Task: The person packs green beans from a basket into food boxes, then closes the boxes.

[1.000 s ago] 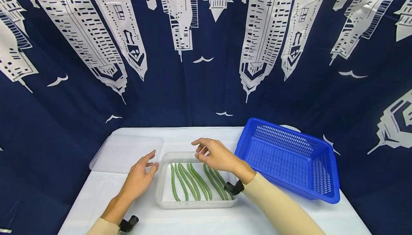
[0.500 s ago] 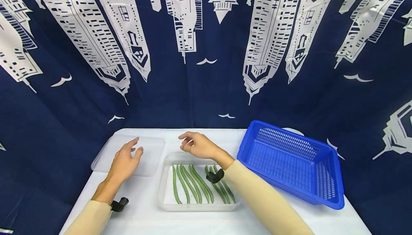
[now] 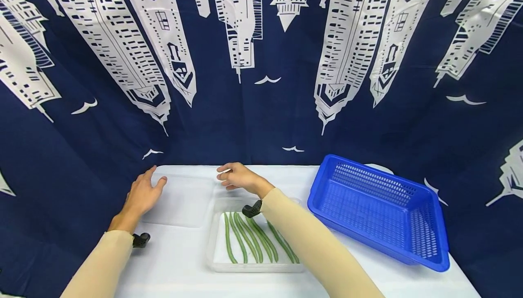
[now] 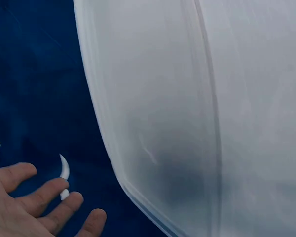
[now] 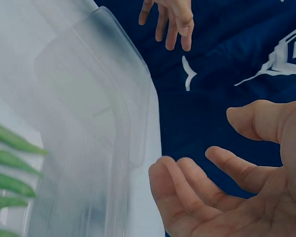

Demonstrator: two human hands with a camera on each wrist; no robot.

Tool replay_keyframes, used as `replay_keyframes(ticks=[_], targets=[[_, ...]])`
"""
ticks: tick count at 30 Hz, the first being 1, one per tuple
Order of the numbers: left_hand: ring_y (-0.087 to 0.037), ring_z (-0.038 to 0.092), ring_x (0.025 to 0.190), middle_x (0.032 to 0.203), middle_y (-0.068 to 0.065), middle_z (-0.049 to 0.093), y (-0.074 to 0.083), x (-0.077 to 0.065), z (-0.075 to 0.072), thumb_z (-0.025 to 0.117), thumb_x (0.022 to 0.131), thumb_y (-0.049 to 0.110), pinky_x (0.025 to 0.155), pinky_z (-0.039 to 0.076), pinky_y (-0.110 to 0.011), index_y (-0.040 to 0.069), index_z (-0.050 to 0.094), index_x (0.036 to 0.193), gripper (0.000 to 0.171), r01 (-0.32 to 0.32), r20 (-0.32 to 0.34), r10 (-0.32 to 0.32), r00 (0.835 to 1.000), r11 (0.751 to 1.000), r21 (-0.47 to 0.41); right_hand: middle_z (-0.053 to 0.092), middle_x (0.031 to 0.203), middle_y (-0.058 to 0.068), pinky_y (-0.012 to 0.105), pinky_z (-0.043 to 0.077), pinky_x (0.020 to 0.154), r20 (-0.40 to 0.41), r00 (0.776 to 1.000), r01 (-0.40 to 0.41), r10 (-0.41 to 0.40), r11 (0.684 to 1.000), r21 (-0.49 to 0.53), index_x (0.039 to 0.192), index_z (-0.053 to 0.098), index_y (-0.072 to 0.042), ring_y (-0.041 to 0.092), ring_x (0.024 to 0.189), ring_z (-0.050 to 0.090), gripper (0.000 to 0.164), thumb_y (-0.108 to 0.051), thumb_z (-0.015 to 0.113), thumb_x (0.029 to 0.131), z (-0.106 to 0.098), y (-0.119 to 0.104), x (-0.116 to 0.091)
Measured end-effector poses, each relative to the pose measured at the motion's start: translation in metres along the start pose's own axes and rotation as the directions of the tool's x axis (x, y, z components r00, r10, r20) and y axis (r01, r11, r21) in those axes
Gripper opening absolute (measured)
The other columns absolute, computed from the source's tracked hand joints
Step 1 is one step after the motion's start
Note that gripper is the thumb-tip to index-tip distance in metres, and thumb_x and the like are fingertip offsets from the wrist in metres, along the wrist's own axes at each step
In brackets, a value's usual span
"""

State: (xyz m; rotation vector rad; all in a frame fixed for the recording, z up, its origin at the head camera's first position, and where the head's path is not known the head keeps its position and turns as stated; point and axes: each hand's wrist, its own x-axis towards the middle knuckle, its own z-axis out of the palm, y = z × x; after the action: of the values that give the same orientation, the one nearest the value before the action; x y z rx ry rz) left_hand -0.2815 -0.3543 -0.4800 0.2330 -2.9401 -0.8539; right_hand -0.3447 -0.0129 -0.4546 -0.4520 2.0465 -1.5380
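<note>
My left hand [image 3: 140,193] hovers over the left side of a flat, translucent lid [image 3: 180,202], its fingers loosely spread and holding nothing. The left wrist view shows these fingers [image 4: 39,197] apart from the lid's edge. My right hand [image 3: 243,178] is above the lid's right end and the back of a clear plastic container [image 3: 257,268]. Relaxed, bent fingers [image 5: 187,197] with nothing between them appear in the right wrist view. Several green beans [image 3: 228,239] lie side by side on a white sheet inside the container; my right sleeve hides part of them.
A blue perforated basket [image 3: 363,202] stands at the right of the white table [image 3: 171,261], turned at an angle. Behind the table hangs a dark blue cloth [image 3: 245,121] printed with white buildings and birds.
Both hands have moved left and away from me: the left from beside the container to over the lid, the right from above the beans to past the container's back rim.
</note>
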Motion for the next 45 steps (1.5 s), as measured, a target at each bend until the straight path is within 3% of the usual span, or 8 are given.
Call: replay_keyframes(ticks=[8, 13, 17, 22, 30, 36, 45], targets=[[-0.073, 0.022, 0.167, 0.185, -0.044, 0.018, -0.026, 0.011, 0.001, 0.047, 0.119, 0.061, 0.128, 0.026, -0.093, 0.004, 0.012, 0.187, 0.096, 0.014, 0.079, -0.016, 0.997, 1.000, 0.016, 0.059, 0.174, 0.026, 0.063, 0.050, 0.134, 0.047, 0.997, -0.056, 0.057, 0.998, -0.033, 0.178, 0.040, 0.001, 0.051, 0.167, 0.051, 0.078, -0.025, 0.075, 0.113, 0.026, 0.000, 0.025], [-0.075, 0.017, 0.168, 0.186, -0.044, 0.012, -0.039, 0.015, 0.007, 0.046, 0.116, 0.070, 0.131, 0.022, -0.093, 0.003, 0.007, 0.187, 0.105, 0.030, 0.116, -0.034, 0.993, 0.999, 0.036, 0.032, 0.193, 0.016, 0.057, 0.046, 0.139, 0.103, 0.989, -0.073, 0.105, 0.959, -0.273, 0.186, 0.031, -0.011, 0.037, 0.175, 0.043, 0.098, -0.049, 0.080, 0.109, 0.042, 0.003, 0.035], [-0.077, 0.014, 0.168, 0.186, -0.045, 0.009, -0.047, 0.021, 0.010, 0.048, 0.114, 0.076, 0.132, 0.020, -0.093, 0.001, 0.005, 0.186, 0.113, 0.046, 0.143, -0.052, 0.988, 0.998, 0.046, 0.028, 0.196, 0.008, 0.055, 0.030, 0.148, 0.109, 0.984, -0.085, 0.142, 0.908, -0.409, 0.187, 0.029, -0.015, 0.031, 0.182, 0.029, 0.106, -0.062, 0.078, 0.106, 0.047, 0.007, 0.037], [-0.077, 0.011, 0.169, 0.188, -0.043, 0.003, -0.046, 0.020, 0.011, 0.047, 0.114, 0.077, 0.134, 0.018, -0.092, 0.002, 0.000, 0.186, 0.115, 0.081, 0.186, -0.089, 0.978, 0.995, 0.052, 0.030, 0.195, 0.007, 0.058, 0.026, 0.149, 0.127, 0.979, -0.082, 0.160, 0.877, -0.473, 0.186, 0.033, -0.016, 0.031, 0.183, 0.026, 0.099, -0.067, 0.070, 0.110, 0.043, 0.010, 0.033], [-0.079, 0.007, 0.168, 0.185, -0.048, 0.001, -0.047, 0.018, 0.013, 0.046, 0.115, 0.077, 0.133, 0.017, -0.094, -0.002, 0.001, 0.185, 0.114, 0.105, 0.188, -0.117, 0.975, 0.992, 0.074, 0.035, 0.193, 0.010, 0.059, 0.030, 0.147, 0.150, 0.980, -0.043, 0.132, 0.872, -0.488, 0.183, 0.040, -0.015, 0.036, 0.181, 0.032, 0.089, -0.062, 0.068, 0.113, 0.042, 0.014, 0.035], [-0.083, 0.019, 0.162, 0.183, -0.050, 0.003, -0.042, 0.018, 0.015, 0.046, 0.114, 0.077, 0.127, 0.023, -0.096, -0.002, 0.004, 0.185, 0.114, 0.131, 0.189, -0.146, 0.971, 0.987, 0.093, 0.034, 0.193, 0.010, 0.059, 0.030, 0.147, 0.152, 0.982, -0.021, 0.112, 0.866, -0.499, 0.182, 0.043, -0.016, 0.035, 0.181, 0.033, 0.086, -0.061, 0.067, 0.113, 0.041, 0.019, 0.033], [-0.077, 0.022, 0.161, 0.184, -0.047, 0.009, -0.039, 0.016, 0.017, 0.050, 0.114, 0.071, 0.126, 0.025, -0.095, 0.001, 0.017, 0.185, 0.105, 0.170, 0.146, -0.173, 0.974, 0.985, 0.031, 0.039, 0.191, 0.014, 0.057, 0.040, 0.143, 0.114, 0.991, -0.009, 0.065, 0.899, -0.437, 0.179, 0.047, -0.012, 0.040, 0.174, 0.045, 0.080, -0.054, 0.070, 0.114, 0.036, 0.022, 0.029]])
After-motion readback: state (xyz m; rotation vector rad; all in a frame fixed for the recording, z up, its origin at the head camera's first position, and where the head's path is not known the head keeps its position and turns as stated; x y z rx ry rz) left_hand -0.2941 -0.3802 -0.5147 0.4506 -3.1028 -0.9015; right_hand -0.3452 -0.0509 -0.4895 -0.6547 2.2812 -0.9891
